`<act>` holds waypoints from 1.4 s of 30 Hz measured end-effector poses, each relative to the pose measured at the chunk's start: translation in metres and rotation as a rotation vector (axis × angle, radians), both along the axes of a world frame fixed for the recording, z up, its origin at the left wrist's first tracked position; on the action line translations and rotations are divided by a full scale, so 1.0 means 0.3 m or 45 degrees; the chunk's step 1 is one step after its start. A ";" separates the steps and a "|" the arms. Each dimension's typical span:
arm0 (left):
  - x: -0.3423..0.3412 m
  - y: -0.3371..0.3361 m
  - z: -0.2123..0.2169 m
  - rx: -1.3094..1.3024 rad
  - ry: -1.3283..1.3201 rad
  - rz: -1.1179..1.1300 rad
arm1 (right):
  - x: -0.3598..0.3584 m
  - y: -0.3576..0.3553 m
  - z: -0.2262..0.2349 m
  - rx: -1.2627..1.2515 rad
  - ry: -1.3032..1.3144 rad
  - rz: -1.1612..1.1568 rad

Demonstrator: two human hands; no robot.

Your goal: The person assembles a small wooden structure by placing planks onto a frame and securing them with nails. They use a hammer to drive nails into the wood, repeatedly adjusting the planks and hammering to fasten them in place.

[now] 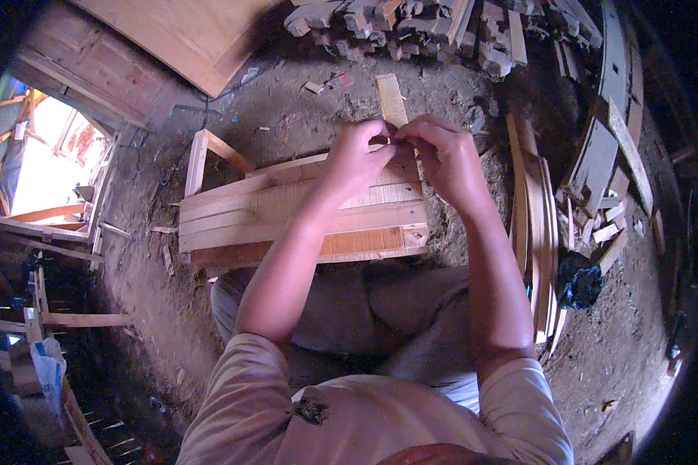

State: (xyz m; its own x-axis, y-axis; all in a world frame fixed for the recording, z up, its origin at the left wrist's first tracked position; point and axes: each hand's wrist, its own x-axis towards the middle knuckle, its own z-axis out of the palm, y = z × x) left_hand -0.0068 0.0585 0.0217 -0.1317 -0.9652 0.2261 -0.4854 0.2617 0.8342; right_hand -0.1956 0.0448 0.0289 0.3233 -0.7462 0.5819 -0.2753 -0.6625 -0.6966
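**Hands pinching something small over a wooden frame on a dirt floor**

Nearest the lens, a beige shirt (380, 422) is filling the lower edge, with grey-trousered knees (380, 310) bending just beyond it. Both bare forearms are reaching up from there. The left hand (358, 155) and right hand (446, 159) are meeting fingertip to fingertip above the far edge of a slatted wooden frame (287, 213); the fingers are pinching together on something too small to make out, so what they are grasping cannot be told.

The frame is lying flat on the dirt floor (233, 325) just in front of the knees, its slats running left to right. A thin wooden strip (392, 97) is sticking out past the frame's far edge, behind the hands.

Room: bare packed earth, a pile of wood offcuts (434, 31) lying along the far side, a stack of long thin slats (531, 225) lying right of the frame, a dark crumpled bag (580, 280) sitting beside that stack. A large wooden panel (171, 31) is leaning at far left, with a bright doorway (46, 155) showing at the left.
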 end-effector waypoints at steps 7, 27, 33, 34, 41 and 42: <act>-0.011 -0.028 -0.047 -0.007 -0.041 0.036 | -0.112 0.010 0.032 0.086 -0.024 -0.172; 0.032 -0.022 -0.079 0.028 0.163 0.075 | -0.810 1.158 -0.717 1.068 0.930 -1.382; 0.013 -0.057 -0.118 0.013 0.222 0.012 | -0.845 1.142 -0.649 0.680 0.774 -1.375; 0.005 -0.062 -0.117 0.000 0.130 0.003 | -0.844 1.104 -0.587 0.907 0.950 -1.477; -0.008 -0.033 -0.104 -0.070 0.178 0.034 | -0.610 0.822 -0.028 0.553 0.569 -1.199; -0.007 -0.028 -0.099 -0.083 0.152 0.037 | -0.539 0.784 0.036 0.515 0.535 -1.161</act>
